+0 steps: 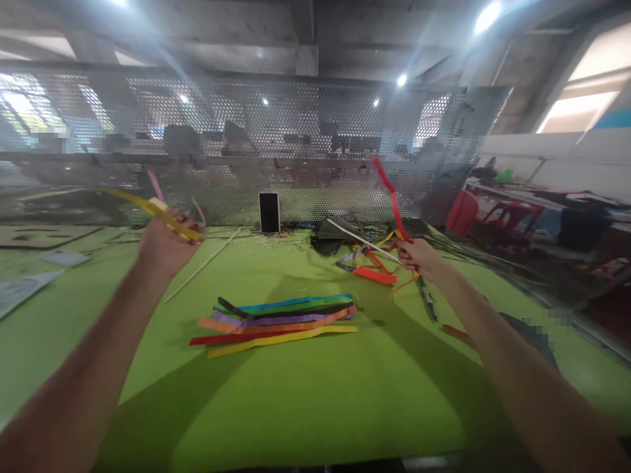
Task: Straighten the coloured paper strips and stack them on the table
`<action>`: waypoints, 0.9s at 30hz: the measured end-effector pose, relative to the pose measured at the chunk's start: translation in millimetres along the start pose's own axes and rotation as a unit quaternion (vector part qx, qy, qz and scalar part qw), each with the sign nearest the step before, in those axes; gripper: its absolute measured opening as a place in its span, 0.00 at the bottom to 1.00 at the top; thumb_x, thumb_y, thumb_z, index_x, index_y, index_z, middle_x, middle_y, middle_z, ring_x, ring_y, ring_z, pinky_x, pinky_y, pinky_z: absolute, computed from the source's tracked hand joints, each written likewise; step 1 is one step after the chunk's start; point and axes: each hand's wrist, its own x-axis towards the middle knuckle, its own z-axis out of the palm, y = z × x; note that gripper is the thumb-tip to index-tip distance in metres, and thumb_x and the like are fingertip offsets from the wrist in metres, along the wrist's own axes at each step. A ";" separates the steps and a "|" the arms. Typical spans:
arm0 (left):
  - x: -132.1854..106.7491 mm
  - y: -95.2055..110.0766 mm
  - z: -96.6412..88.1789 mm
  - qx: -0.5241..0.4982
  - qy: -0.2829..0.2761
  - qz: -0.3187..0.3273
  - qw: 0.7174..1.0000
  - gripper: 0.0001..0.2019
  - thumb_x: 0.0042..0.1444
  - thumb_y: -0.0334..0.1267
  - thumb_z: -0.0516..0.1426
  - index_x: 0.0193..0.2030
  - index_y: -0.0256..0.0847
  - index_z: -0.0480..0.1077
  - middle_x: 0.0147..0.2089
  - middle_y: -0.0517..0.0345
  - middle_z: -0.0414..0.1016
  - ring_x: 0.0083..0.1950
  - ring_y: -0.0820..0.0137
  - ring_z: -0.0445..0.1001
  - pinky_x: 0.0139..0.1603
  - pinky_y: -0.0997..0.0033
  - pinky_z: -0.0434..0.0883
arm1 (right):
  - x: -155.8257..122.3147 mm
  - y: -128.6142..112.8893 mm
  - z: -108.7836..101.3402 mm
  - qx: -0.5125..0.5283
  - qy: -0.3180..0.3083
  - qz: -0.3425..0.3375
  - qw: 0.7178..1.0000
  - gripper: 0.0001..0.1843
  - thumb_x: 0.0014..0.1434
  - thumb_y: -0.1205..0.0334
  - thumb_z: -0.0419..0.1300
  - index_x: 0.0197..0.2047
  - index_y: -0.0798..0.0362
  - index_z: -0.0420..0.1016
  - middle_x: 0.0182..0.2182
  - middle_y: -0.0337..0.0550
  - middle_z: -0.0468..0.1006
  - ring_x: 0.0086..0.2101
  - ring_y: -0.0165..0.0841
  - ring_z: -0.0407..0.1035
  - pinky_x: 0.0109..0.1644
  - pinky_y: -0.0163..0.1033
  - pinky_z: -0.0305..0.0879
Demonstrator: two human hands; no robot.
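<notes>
My left hand (170,240) is raised on the left, its fingers closed round a yellow strip (131,197) that trails off to the left. A pink strip (156,185) sticks up beside that hand; whether it is gripped too I cannot tell. On the right, my right hand (417,255) pinches a red strip (394,203) that stands up from the fingers. A thin white stick (362,238) reaches toward this hand, and a dark pen (427,299) shows just below it. Between my arms, coloured strips (280,322) lie side by side on the green tabletop (276,407).
An orange-handled tool (375,274) lies among loose strips near my right hand. A phone (269,212) stands upright at the back, before a perforated metal screen (305,177). A thin pale stick (202,266) lies at left. Papers (29,289) are at the far left. Red stools (513,217) stand beyond the table.
</notes>
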 end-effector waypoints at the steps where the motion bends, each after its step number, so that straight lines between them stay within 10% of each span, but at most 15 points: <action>1: -1.2 3.0 1.3 -0.038 0.008 -0.019 0.999 0.16 0.63 0.32 0.45 0.23 0.40 0.50 0.19 0.65 0.51 0.20 0.73 0.56 0.26 0.74 0.63 | -0.7 -1.5 0.0 0.030 -0.014 0.007 0.999 0.18 0.58 0.46 0.63 0.32 0.53 0.71 0.17 0.28 0.51 0.15 0.22 0.42 0.17 0.32 0.41; 5: -9.3 12.2 10.1 -0.142 0.032 -0.041 0.989 0.19 0.66 0.28 0.43 0.21 0.40 0.53 0.16 0.65 0.54 0.18 0.74 0.55 0.23 0.75 0.59 | -5.1 -10.4 0.3 0.127 -0.047 0.009 0.991 0.15 0.56 0.51 0.65 0.35 0.53 0.68 0.19 0.28 0.53 0.16 0.21 0.41 0.18 0.32 0.39; 18: 2.9 -2.3 -6.2 -0.204 -0.242 -0.081 0.945 0.19 0.64 0.34 0.52 0.21 0.41 0.53 0.20 0.63 0.49 0.20 0.74 0.50 0.20 0.74 0.57 | -16.2 -25.8 4.2 0.155 -0.032 -0.037 0.987 0.20 0.62 0.43 0.61 0.33 0.51 0.65 0.19 0.28 0.49 0.17 0.23 0.39 0.19 0.32 0.42; 27: -8.2 20.1 -13.2 -0.085 -0.159 0.002 0.984 0.25 0.68 0.32 0.36 0.19 0.39 0.56 0.17 0.61 0.49 0.19 0.74 0.50 0.20 0.77 0.59 | 12.0 9.6 3.9 -0.058 0.096 0.007 0.994 0.22 0.67 0.43 0.52 0.28 0.49 0.62 0.15 0.28 0.49 0.15 0.25 0.43 0.19 0.35 0.42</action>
